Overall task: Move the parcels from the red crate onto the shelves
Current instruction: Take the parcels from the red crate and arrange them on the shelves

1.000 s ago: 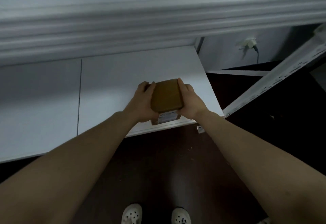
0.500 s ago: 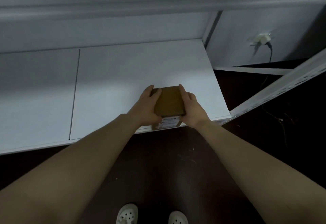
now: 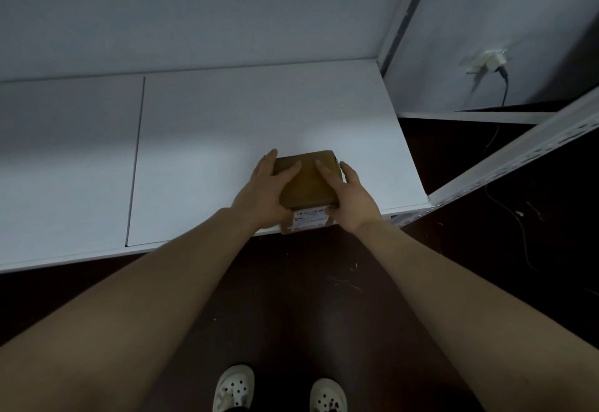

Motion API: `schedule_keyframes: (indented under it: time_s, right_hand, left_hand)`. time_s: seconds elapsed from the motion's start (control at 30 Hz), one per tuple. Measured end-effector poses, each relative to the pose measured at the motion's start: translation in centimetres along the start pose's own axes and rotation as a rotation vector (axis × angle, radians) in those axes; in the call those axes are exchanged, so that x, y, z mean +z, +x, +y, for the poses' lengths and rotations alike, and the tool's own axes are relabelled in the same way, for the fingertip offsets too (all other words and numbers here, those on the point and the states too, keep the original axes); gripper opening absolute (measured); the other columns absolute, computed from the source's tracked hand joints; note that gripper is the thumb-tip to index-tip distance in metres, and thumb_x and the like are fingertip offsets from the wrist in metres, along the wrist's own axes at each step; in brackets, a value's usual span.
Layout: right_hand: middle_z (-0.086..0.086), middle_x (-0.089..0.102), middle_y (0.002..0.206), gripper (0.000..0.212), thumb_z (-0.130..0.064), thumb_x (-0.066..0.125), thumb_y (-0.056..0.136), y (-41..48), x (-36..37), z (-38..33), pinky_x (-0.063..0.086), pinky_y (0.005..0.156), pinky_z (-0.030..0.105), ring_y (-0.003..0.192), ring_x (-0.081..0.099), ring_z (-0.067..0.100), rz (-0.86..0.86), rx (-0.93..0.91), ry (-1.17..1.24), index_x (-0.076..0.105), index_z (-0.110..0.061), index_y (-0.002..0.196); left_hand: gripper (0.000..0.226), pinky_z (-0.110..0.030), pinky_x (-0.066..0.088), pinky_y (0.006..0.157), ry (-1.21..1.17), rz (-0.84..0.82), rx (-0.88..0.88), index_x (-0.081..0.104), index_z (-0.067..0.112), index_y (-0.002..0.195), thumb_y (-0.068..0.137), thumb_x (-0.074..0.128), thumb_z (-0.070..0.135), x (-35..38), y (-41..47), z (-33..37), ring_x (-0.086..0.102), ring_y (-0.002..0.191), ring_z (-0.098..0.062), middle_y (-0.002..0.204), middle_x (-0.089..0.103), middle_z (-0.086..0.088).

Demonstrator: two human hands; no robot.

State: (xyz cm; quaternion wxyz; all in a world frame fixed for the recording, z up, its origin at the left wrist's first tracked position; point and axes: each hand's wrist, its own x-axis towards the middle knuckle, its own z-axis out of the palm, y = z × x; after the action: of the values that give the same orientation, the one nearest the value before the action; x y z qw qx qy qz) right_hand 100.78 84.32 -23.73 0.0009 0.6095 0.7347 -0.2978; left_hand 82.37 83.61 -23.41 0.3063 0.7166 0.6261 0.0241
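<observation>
Since a second ago our view has tipped down, the upper shelf lip has slid out of the top of the frame, and the parcel sits a little further in over the white shelf, with both thumbs now laid on its top. We hold this brown cardboard parcel between our two hands. The left hand clasps its left side with the fingers stretched along the edge, and the right hand clasps its right side the same way. The parcel is at the front edge of the shelf, near its right end, with its near face just at the lip. That face carries a white label with dark print too small for us to read. A thin seam divides the shelf boards to the left. To the right, a perforated white beam runs diagonally, and a plug with a dark cable sits on the wall behind. Below, our pale shoes stand on the dark floor.
</observation>
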Motion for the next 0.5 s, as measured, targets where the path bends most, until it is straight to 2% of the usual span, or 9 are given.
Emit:
schedule_keyframes:
  time_s: [0.17,0.5]
  right_hand:
    - [0.005,0.004,0.160,0.080,-0.003,0.049,0.094,0.1,0.6,0.0,0.041,0.103,0.035,0.133,0.040,0.028,0.039,0.009,0.027,0.007,-0.043,0.150]
    - [0.005,0.001,0.159,0.081,-0.002,0.047,0.094,1.0,1.3,-0.1,0.045,0.101,0.040,0.132,0.040,0.030,0.090,0.042,0.013,0.004,-0.041,0.150]
  left_hand:
    - [0.086,-0.041,0.024,0.117,-0.046,0.024,0.019,0.019,0.028,0.150,0.082,0.071,0.021,0.4,0.3,-0.4,0.006,0.146,-0.029,0.158,-0.011,-0.010]
    - [0.082,-0.041,0.024,0.116,-0.061,0.059,0.058,0.018,0.026,0.151,0.086,0.067,0.019,0.4,0.8,-0.7,0.008,0.146,-0.029,0.158,-0.012,-0.011]
